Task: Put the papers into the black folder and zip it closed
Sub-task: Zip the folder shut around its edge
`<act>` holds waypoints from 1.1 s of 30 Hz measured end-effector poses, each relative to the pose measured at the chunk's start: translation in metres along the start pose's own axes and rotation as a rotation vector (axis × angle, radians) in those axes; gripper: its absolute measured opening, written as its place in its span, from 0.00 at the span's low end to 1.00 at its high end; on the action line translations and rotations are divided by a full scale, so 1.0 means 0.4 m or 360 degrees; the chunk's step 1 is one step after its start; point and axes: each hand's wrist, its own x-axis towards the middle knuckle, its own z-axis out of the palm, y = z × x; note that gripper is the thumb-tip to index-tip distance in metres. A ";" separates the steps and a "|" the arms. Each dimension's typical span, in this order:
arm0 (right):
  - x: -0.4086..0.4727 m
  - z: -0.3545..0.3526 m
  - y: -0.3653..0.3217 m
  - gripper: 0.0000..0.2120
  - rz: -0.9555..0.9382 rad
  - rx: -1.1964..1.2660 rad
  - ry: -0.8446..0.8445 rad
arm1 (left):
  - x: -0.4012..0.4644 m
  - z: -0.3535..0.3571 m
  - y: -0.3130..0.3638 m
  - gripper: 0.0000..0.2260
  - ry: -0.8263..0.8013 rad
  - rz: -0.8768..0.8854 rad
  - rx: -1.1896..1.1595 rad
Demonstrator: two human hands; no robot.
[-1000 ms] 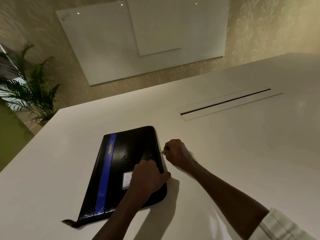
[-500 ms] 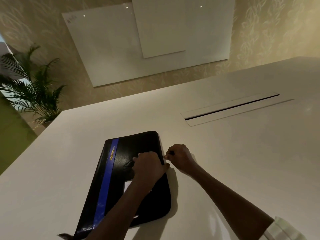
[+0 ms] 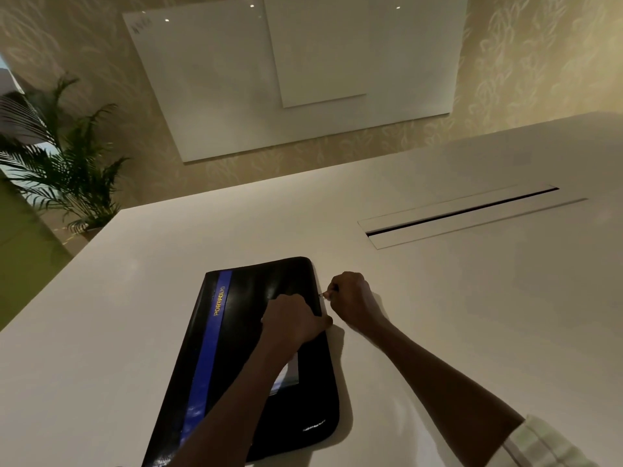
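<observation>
Black leatherette fills the lower centre of the head view: the black folder (image 3: 256,335) lies flat and shut on the white table (image 3: 472,315), its blue stripe (image 3: 209,345) running from lower left up toward the middle, with gold lettering on it. No papers show outside it, so I judge them already inside, though I cannot see them.

I am on the zipping step. My right hand (image 3: 354,303), just right of the folder's right edge in mid-frame, has its fingers pinched on the small zip pull (image 3: 324,294), which sits at that edge a little below the folder's far right corner. My left hand (image 3: 295,323) is clenched down on the cover right beside the zip line, knuckles up, pinning the folder; whether it grips the edge itself I cannot tell.

Next, as I read it, the pull has to travel on up the edge and round the curved far corner. That calls for a steady draw along the track while the left hand holds the cover flat, or the folder may skid on the smooth top.
</observation>
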 end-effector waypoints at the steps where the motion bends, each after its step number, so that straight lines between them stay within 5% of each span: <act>1: 0.014 0.004 -0.003 0.07 0.0014 -0.0016 0.0004 | 0.001 0.001 -0.001 0.24 0.0004 -0.0004 -0.0004; 12: 0.121 0.044 -0.005 0.10 0.0131 -0.0068 0.0041 | 0.002 0.013 0.000 0.23 0.0012 -0.0006 0.0024; 19: 0.119 0.046 0.013 0.06 0.0122 0.0060 0.0020 | 0.052 -0.004 0.026 0.30 0.0256 -0.0075 0.0198; 25: 0.128 0.051 0.019 0.06 0.0075 0.0037 0.0025 | 0.110 -0.016 0.019 0.30 -0.0006 -0.0127 0.0125; 33: 0.204 0.058 0.013 0.07 0.0066 -0.0072 0.0026 | 0.140 0.000 -0.006 0.29 -0.0030 -0.0020 0.0065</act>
